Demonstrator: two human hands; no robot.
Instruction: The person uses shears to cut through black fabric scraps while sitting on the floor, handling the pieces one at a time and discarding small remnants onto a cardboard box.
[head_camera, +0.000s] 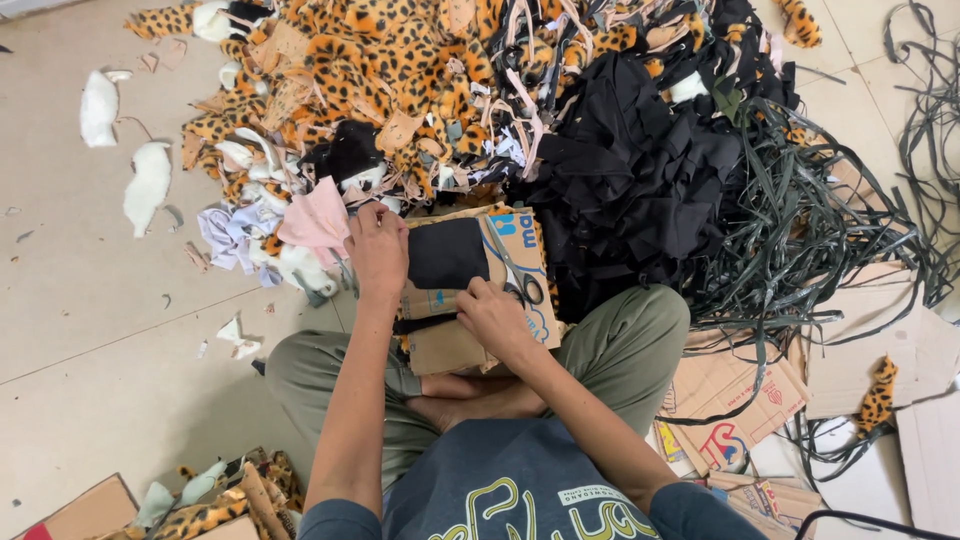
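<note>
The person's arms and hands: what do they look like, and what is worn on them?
Both hands, the left hand and the right hand, are bare: no gloves, rings or watch visible. The forearms are bare too. Short dark blue-grey T-shirt sleeves end above the elbows, on a shirt with yellow-green lettering.

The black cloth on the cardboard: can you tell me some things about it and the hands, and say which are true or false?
1. The black cloth lies on a piece of cardboard. True.
2. The left hand holds the scissors. False: the scissors lie on the cardboard, right of the cloth, in no hand.
3. The right hand is at the cloth's lower edge. True.
4. The heap of leopard-print scraps is blue. False: it is orange with black spots.
</note>
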